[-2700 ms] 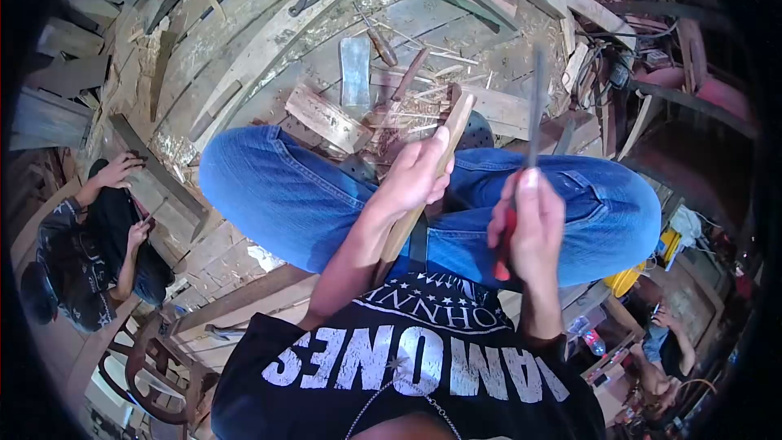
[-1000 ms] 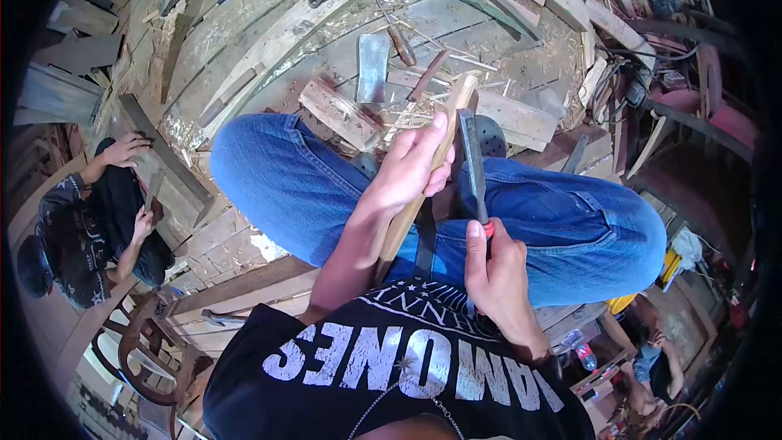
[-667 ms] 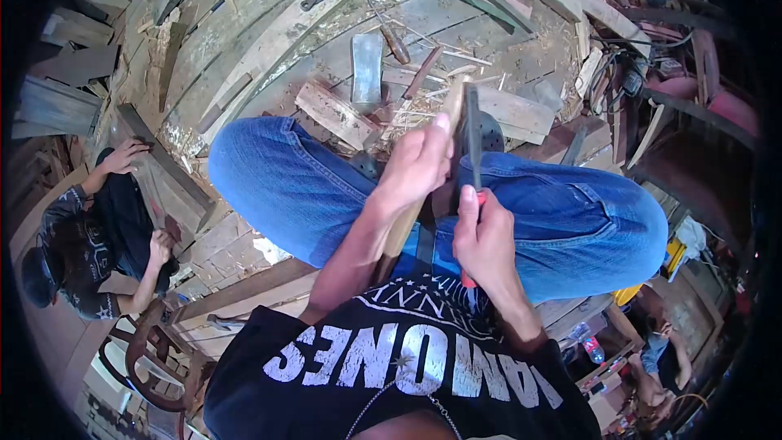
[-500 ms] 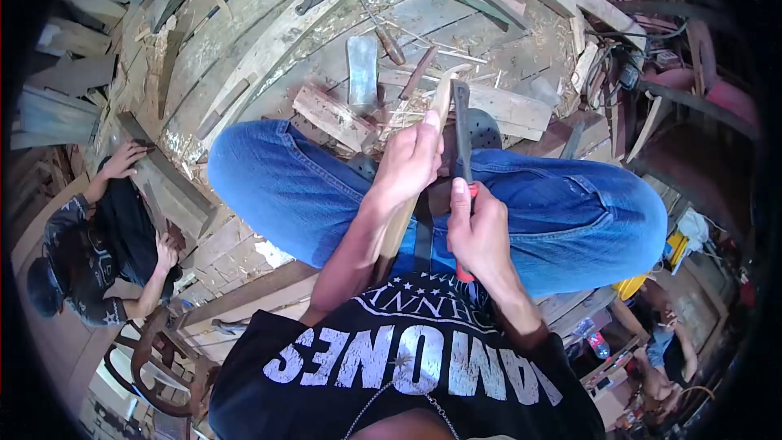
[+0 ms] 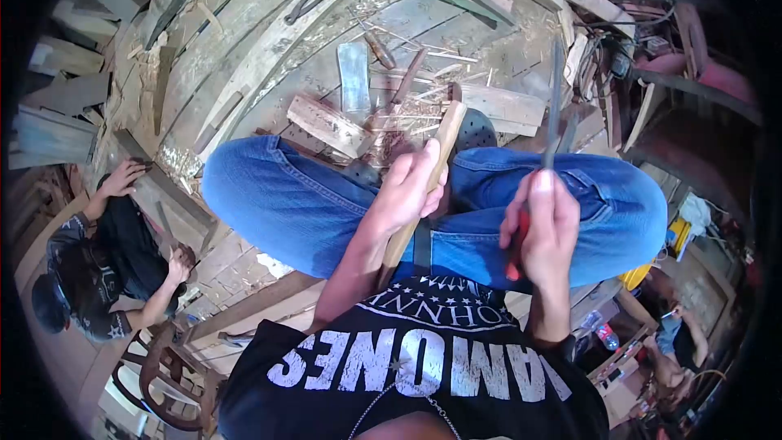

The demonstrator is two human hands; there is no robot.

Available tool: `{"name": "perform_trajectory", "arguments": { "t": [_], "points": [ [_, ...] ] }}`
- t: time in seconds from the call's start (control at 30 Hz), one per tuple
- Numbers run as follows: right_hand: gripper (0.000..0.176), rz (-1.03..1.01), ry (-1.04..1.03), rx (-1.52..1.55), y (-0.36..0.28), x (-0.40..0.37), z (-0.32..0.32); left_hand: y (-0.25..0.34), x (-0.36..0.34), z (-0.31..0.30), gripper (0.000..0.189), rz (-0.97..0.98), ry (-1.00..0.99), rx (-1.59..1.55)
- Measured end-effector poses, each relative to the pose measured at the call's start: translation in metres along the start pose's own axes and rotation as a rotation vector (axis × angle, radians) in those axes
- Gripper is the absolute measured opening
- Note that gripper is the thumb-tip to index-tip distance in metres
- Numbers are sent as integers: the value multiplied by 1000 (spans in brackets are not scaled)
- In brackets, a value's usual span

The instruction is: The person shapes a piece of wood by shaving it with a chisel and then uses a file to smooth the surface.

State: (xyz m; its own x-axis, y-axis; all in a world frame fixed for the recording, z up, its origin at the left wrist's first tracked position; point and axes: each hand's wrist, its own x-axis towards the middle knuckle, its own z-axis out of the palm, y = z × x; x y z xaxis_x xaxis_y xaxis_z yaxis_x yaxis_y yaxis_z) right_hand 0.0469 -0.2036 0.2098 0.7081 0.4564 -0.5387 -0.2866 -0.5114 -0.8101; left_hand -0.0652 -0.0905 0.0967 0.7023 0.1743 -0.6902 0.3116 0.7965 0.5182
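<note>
head view down onto crossed legs in blue jeans (image 5: 285,195) above a littered plank floor (image 5: 269,41). pale wooden slat (image 5: 446,126) rising from the lap, long axis tilted up and away, gripped tight mid-length by the left hand (image 5: 407,191). slim file (image 5: 554,90) off to its right, clear of the wood, blade upright, red handle clenched in the right hand (image 5: 544,224).

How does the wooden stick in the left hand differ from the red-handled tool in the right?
The wooden stick is pale bare wood; the file is a thin dark blade with a red handle. The stick slants across the jeans in the left hand; the file stands upright in the right hand, clear of the wood. Both are long and narrow.
</note>
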Motion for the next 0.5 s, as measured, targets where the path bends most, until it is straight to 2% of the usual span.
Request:
{"name": "perform_trajectory", "arguments": {
  "t": [0.1, 0.2, 0.27, 0.33, 0.5],
  "points": [
    [37, -59, -127, -161, 13, -10, 8, 15, -8, 1, 56, 84, -51, -15],
    [32, 45, -217, 5, 39, -16, 17, 35, -12, -4, 57, 150, -21, -4],
    [22, 32, -279, -81, 35, -20, 21, 39, -12, -6, 57, 159, -13, -9],
    [28, -124, -255, -181, 34, -25, 29, 42, -14, -5, 57, 164, -2, -4],
    [28, -241, -300, -392, 32, -23, 23, 40, -14, -2, 57, 181, -1, -42]
  ]
}}
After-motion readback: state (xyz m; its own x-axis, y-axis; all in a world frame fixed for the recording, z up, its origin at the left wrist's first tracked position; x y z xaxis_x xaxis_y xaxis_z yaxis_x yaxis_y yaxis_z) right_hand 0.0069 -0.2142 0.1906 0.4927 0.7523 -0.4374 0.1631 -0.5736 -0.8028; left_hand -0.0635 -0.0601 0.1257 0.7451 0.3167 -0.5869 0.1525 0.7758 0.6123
